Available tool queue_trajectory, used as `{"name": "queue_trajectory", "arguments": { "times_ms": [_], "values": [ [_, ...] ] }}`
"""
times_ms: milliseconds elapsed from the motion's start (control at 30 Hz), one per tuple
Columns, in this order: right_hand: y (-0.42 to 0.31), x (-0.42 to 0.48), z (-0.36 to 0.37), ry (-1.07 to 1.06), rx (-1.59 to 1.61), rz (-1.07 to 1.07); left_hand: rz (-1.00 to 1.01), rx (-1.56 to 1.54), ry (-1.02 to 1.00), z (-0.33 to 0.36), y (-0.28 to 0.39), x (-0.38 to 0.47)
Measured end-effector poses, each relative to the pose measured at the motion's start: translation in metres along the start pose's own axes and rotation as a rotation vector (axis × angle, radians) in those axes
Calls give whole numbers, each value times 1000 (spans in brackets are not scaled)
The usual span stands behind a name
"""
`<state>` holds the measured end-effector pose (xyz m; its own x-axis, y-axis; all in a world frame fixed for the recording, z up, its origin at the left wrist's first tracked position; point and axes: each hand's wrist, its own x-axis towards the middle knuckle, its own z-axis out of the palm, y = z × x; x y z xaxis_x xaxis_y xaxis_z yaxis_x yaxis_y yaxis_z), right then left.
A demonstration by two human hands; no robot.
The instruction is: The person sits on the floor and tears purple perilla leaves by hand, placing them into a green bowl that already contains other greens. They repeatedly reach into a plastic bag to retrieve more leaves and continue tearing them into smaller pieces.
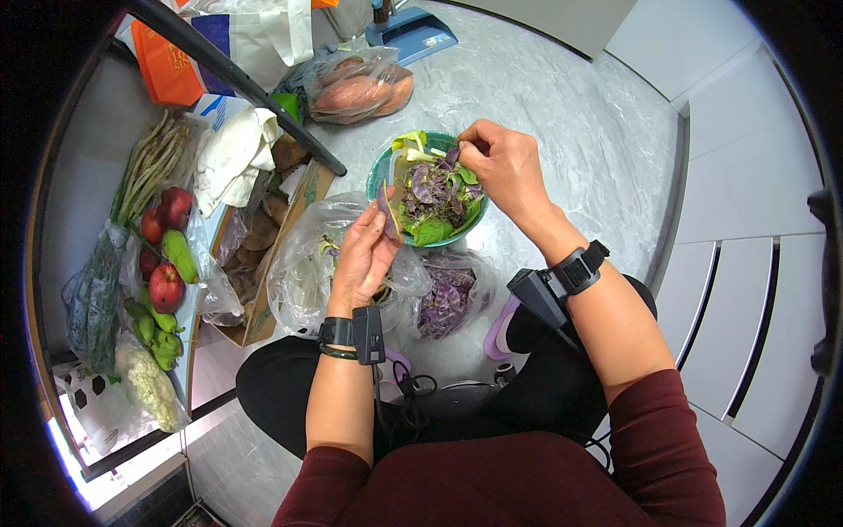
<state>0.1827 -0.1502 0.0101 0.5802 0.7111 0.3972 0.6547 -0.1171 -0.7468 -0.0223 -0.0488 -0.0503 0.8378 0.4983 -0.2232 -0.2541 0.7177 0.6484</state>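
Observation:
A purple hyacinth bean pod [388, 214] is held upright between the thumb and fingers of my left hand [365, 253]. My right hand [497, 161] is above the right rim of a green basin [484, 214], its thumb and index finger pinched together. Whether a scrap is caught in that pinch I cannot tell. Purple pod trimmings [431, 191] and green leaves [433, 232] fill the basin. Below it, a clear plastic bag [451, 296] holds many purple pods. Another clear bag [306, 257] lies open behind my left hand, with a few pods and stems inside.
On the left, a shelf holds red apples [166, 288], green gourds [179, 255], scallions [148, 165], cauliflower [148, 385] and a white cloth [236, 158]. A cardboard box [290, 244] is beside it. Bagged sweet potatoes [359, 95] and a blue dustpan [421, 36] lie farther off. White cabinets [737, 296] stand right.

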Motion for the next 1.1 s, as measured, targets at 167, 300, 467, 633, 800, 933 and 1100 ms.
{"name": "queue_trajectory", "arguments": {
  "times_ms": [167, 300, 467, 633, 800, 933, 1100],
  "values": [
    [6, -7, 9, -164, -137, 43, 82, 110, 158, 6, -6, -1],
    [10, -14, 22, -207, -186, 63, 162, 313, 238, 9, -12, 1],
    [2, -21, 28, -505, 385, 347, 234, 333, 303, 14, -20, 3],
    [-5, -19, 26, -659, 764, 713, 289, 13, 189, 29, -17, 2],
    [-2, -14, 17, -782, 977, 792, 245, -140, 57, 28, -6, -1],
    [-8, -20, 25, -587, 691, 559, 268, -56, 10, 26, -4, -1],
    [-15, -22, 24, -292, 279, -34, 295, 504, 334, 36, -2, -3]
  ]
}}
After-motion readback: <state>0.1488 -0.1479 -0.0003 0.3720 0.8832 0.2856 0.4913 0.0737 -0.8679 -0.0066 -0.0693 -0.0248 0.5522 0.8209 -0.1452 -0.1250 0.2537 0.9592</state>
